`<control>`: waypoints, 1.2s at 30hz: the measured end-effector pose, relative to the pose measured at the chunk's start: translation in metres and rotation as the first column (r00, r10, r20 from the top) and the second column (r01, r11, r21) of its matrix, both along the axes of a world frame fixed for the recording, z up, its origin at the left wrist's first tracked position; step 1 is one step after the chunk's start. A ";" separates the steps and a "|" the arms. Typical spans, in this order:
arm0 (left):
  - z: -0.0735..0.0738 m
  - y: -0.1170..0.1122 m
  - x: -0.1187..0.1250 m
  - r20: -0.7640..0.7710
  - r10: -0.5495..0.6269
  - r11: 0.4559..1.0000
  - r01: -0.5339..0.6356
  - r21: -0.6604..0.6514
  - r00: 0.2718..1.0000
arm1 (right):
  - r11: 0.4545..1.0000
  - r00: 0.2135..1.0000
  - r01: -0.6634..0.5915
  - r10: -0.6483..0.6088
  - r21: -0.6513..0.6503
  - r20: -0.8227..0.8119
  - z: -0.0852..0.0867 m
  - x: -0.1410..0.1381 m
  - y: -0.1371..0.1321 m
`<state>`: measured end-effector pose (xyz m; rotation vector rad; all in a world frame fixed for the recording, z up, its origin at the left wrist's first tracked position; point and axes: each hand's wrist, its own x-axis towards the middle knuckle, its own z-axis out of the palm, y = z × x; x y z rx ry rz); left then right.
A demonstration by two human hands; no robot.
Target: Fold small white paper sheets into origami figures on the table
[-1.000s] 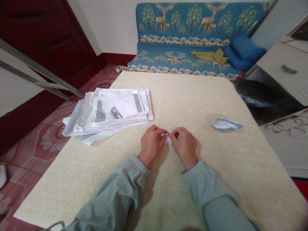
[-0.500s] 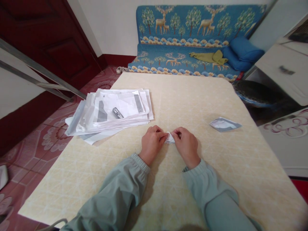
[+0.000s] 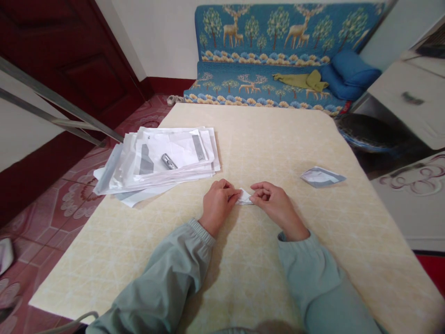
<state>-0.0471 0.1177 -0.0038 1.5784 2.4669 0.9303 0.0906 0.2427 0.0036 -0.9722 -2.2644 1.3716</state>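
Note:
A small folded piece of white paper [image 3: 244, 197] lies on the cream tabletop [image 3: 278, 139], its left end under the fingers of my left hand [image 3: 219, 202]. My right hand [image 3: 276, 202] is just to its right, with fingers apart and tips at or very near the paper's right end. Further right lies a larger folded white-and-grey paper [image 3: 322, 177]. To the left, a stack of white papers and plastic sleeves [image 3: 156, 160] has a small metal object [image 3: 169, 161] on top.
A deer-patterned blue sofa [image 3: 260, 79] stands beyond the table, with a blue cushion [image 3: 347, 76] and olive cloth [image 3: 302, 80] on it. A dark red door [image 3: 69, 60] and metal rails [image 3: 52, 99] are at left. A white cabinet [image 3: 410, 97] stands at right.
My right hand has drawn back to the right and its fingers have opened away from the small paper. My left hand remains on the paper.

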 end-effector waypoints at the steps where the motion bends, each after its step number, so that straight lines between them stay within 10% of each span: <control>1: 0.000 0.000 0.000 -0.001 0.001 1.000 -0.001 -0.001 1.000 | 0.999 0.999 0.017 -0.018 0.037 0.031 0.000 0.000 -0.001; 12: 0.001 -0.002 -0.001 0.015 -0.028 1.000 0.028 -0.013 1.000 | 0.920 0.909 -0.003 -0.161 0.392 0.384 0.020 -0.008 -0.022; 19: 0.006 -0.004 -0.002 0.019 -0.073 0.996 0.074 -0.048 0.997 | 0.913 0.922 0.001 -0.159 0.408 0.354 0.016 -0.004 -0.022; 23: 0.007 -0.005 0.003 -0.045 -0.059 0.997 0.057 -0.050 0.997 | 0.817 0.962 -0.002 -0.155 0.576 0.224 0.016 -0.005 -0.035; 28: 0.006 -0.007 0.005 -0.114 -0.052 0.996 0.043 -0.080 0.992 | 0.776 0.998 -0.017 0.046 0.630 -0.030 0.009 -0.020 -0.080; 36: 0.004 -0.009 0.000 -0.079 -0.113 0.992 0.109 -0.058 0.990 | 0.767 0.979 -0.177 0.075 0.616 0.189 -0.019 -0.011 -0.094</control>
